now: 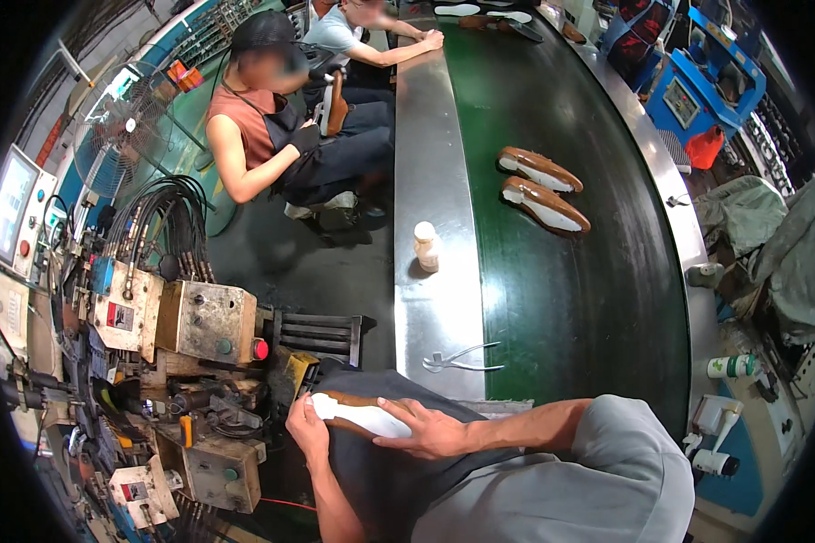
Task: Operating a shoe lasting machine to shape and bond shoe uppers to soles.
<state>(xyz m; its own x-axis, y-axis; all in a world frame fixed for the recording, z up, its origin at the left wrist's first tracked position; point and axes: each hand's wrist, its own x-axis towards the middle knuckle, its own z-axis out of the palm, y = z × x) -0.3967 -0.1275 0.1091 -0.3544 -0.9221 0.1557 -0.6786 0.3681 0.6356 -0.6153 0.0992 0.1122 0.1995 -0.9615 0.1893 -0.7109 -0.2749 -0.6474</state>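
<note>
Over my lap, both hands hold a brown shoe upper (pixel 360 415) whose white underside faces up. My left hand (pixel 310 431) grips its left end, with the thumb on the white part. At the other end my right hand (pixel 432 429) is closed round it, fingers lying across the white underside. A pair of lasting pincers (pixel 462 358) lies on the metal edge of the bench, just beyond my right forearm. Farther up that metal strip stands a small whitish bottle (pixel 426 247).
Two brown shoe uppers (pixel 543 188) lie on the dark green conveyor belt (pixel 598 308). To my left stands a machine with hoses and a red button (pixel 261 349). A co-worker (pixel 267 118) sits ahead holding another shoe; a second person (pixel 362 45) sits beyond. A fan (pixel 129 125) stands far left.
</note>
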